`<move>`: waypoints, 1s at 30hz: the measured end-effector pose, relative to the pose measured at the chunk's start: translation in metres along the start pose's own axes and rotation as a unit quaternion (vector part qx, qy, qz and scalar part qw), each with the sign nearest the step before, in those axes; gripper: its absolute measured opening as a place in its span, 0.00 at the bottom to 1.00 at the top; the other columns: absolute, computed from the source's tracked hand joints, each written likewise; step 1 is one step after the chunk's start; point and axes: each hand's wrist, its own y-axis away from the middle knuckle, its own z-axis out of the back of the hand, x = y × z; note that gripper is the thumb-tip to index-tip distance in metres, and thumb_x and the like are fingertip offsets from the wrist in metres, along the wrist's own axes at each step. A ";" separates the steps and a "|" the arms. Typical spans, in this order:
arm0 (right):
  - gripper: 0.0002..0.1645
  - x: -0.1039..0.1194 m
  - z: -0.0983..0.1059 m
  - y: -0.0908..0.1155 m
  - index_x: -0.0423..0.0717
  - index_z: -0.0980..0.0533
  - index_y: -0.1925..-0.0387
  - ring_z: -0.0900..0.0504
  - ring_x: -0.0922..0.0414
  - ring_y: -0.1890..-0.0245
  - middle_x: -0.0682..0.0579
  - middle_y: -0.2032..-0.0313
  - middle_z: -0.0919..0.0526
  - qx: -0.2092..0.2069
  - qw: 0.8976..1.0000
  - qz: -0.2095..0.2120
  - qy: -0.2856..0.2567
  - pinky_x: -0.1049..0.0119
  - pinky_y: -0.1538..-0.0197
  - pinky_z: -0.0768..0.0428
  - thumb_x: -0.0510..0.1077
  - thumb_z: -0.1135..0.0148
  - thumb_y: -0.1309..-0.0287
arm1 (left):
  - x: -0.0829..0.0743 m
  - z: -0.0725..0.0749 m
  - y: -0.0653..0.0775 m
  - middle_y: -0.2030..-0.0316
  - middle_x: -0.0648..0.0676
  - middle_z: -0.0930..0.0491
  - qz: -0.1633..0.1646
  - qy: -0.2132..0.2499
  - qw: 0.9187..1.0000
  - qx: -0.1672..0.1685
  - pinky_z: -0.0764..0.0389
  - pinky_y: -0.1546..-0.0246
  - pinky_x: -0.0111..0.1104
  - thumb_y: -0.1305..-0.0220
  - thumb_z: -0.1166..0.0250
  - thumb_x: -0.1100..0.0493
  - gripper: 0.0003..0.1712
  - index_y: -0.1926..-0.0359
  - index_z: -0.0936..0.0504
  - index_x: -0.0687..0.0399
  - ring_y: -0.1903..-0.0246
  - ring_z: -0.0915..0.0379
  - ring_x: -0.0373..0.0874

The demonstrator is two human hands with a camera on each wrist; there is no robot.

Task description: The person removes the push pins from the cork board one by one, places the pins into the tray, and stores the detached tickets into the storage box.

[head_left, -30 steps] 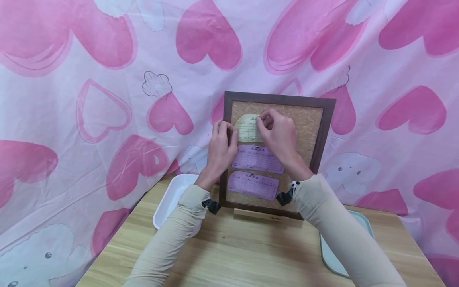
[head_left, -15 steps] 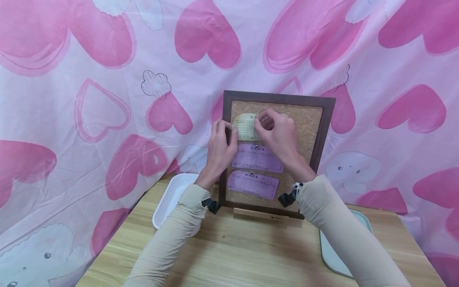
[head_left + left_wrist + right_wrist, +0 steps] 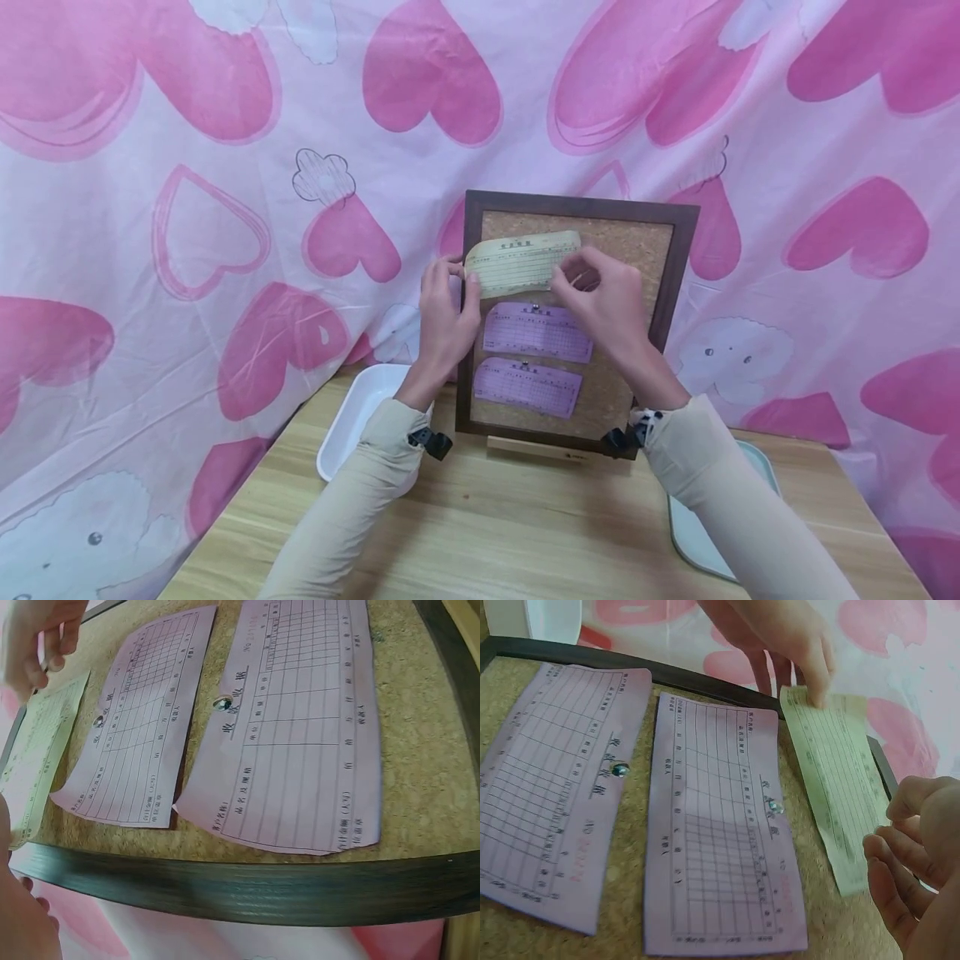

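My left hand (image 3: pixel 442 312) pinches the left end of a pale yellow receipt slip (image 3: pixel 517 262) between thumb and fingers. The slip tilts across the upper part of a framed corkboard (image 3: pixel 630 250), its right end stretching behind my right hand (image 3: pixel 607 296). That hand's fingers are curled and pinched together; a tiny pale bit, apparently a pushpin, shows at the fingertips, mostly hidden. Two purple receipt slips (image 3: pixel 536 333) hang below, one above the other. A shiny pushpin (image 3: pixel 222 703) holds the lower one, and another pushpin (image 3: pixel 775 806) the upper one.
The board stands on a wooden stand ledge (image 3: pixel 525 448) on a wood-grain table (image 3: pixel 480 542). At its left is a white tray (image 3: pixel 360 408), partly behind my left sleeve. A pale green tray (image 3: pixel 693 537) lies at the right, under my right forearm. A heart-patterned curtain (image 3: pixel 750 83) hangs behind.
The yellow slip has come away from its place on the board and now tilts up at the right. My right hand has moved right and down, my left hand slightly left.
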 end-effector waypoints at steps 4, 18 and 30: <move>0.06 -0.006 0.006 0.011 0.47 0.12 0.61 0.12 0.58 0.71 0.51 0.67 0.07 -0.001 1.000 -0.004 -0.013 0.80 0.64 0.18 0.45 0.29 0.32 | 0.005 0.005 0.005 0.43 0.59 0.20 -0.005 0.021 1.000 -0.018 0.23 0.32 0.46 0.21 0.40 0.55 0.12 0.52 0.22 0.62 0.38 0.24 0.51; 0.04 -0.032 0.026 0.058 0.45 0.12 0.63 0.16 0.70 0.74 0.52 0.70 0.08 -0.013 1.000 0.013 -0.008 0.82 0.66 0.18 0.42 0.26 0.34 | 0.014 0.031 0.031 0.63 0.64 0.21 -0.002 0.113 0.990 -0.085 0.17 0.50 0.32 0.21 0.37 0.65 0.09 0.51 0.24 0.70 0.62 0.22 0.49; 0.05 -0.060 0.048 0.106 0.45 0.13 0.60 0.18 0.67 0.72 0.50 0.68 0.10 -0.018 0.998 -0.059 0.013 0.81 0.65 0.22 0.43 0.26 0.32 | 0.030 0.056 0.052 0.66 0.55 0.24 -0.002 0.161 0.976 -0.146 0.17 0.59 0.25 0.22 0.36 0.67 0.11 0.53 0.25 0.76 0.65 0.21 0.38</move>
